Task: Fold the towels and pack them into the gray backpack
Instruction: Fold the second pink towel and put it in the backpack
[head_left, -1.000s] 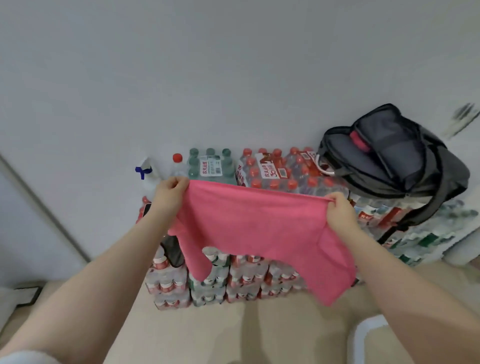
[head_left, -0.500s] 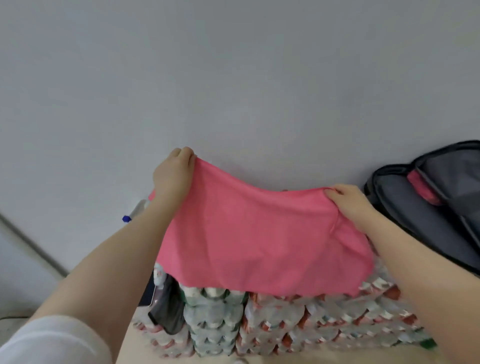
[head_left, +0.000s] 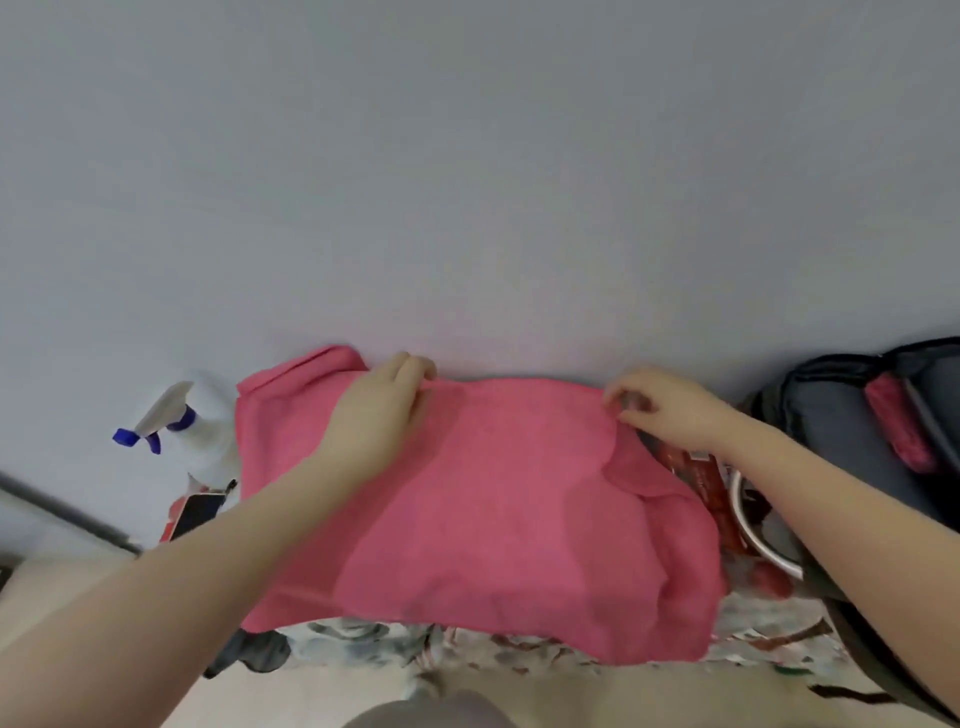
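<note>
A pink towel (head_left: 498, 519) lies spread over the top of stacked bottle packs against the wall. My left hand (head_left: 379, 415) pinches its far edge near the middle-left. My right hand (head_left: 665, 405) pinches the far edge at the right. The towel's far left corner (head_left: 311, 369) bunches up against the wall. The gray backpack (head_left: 831, 431) lies open at the right edge, with a pink rolled item (head_left: 893, 421) inside it.
A white spray bottle (head_left: 192, 431) with a blue nozzle stands left of the towel. Below it sits a red and black object (head_left: 195, 512). Shrink-wrapped bottle packs (head_left: 519, 649) show under the towel's near edge. A round metal rim (head_left: 753, 535) lies beside the backpack.
The towel came down from hanging in the air and now lies flat on the bottle packs. Both hands lowered with it and still pinch its far edge. The camera moved closer.
</note>
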